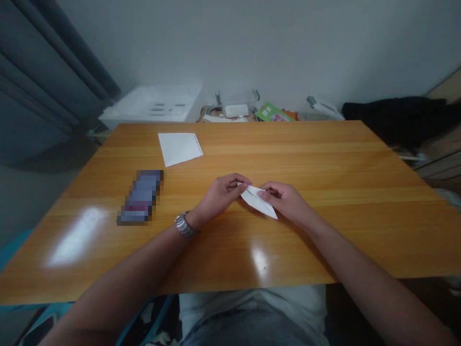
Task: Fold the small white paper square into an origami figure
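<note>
A small folded white paper point(258, 201) lies on the wooden table point(324, 163) near its middle. My left hand point(220, 194) pinches the paper's far left tip with curled fingers; a metal watch point(186, 226) sits on that wrist. My right hand point(286, 202) rests on the paper's right side, its fingers curled and pressing the fold down. Both hands touch the same piece of paper.
A loose white sheet with a perforated edge point(180, 148) lies at the far left of the table. A blurred dark flat object point(141, 197) sits left of my hands. Behind the table are a white box point(151, 106), clutter and dark cloth point(396, 117).
</note>
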Motion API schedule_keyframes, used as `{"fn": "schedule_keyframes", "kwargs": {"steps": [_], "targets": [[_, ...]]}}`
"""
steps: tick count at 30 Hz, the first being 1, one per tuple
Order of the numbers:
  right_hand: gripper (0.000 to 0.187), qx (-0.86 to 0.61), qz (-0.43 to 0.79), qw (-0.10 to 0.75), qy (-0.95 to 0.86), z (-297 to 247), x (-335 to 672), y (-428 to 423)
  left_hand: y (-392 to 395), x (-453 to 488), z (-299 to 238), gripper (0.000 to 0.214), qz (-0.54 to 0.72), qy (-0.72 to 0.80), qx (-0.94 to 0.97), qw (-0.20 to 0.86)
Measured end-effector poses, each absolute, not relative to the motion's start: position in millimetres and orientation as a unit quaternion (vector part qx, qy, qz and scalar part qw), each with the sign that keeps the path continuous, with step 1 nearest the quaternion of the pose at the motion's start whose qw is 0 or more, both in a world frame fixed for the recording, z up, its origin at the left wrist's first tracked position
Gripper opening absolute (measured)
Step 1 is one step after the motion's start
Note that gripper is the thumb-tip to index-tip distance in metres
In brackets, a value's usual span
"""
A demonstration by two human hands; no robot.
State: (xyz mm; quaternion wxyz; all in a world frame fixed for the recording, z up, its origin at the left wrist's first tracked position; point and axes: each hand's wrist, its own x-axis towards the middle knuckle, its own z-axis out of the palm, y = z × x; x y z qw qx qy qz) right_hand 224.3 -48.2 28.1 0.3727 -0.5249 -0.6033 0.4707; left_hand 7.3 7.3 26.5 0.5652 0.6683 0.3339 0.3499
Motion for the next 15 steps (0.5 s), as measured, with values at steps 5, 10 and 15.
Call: {"fn": "schedule_keyframes", "kwargs": {"steps": [5, 10, 15], "targets": [[0.032, -0.521, 0.469, 0.368, -0.611, 26.6, 227.5, -48.0, 6.4, 5.8, 27.9, 0.036, 0.339, 0.334, 0.659, 0.583], [0.032, -0.527, 0.461, 0.357, -0.618, 25.9, 228.9, -47.6, 6.5, 4.9, 27.6, 0.040, 0.338, 0.342, 0.652, 0.586], [0.032, -0.537, 0.462, 0.353, -0.611, 25.8, 228.5, -47.8, 5.5, 6.1, 24.3, 0.043, 0.342, 0.342, 0.645, 0.591]]}}
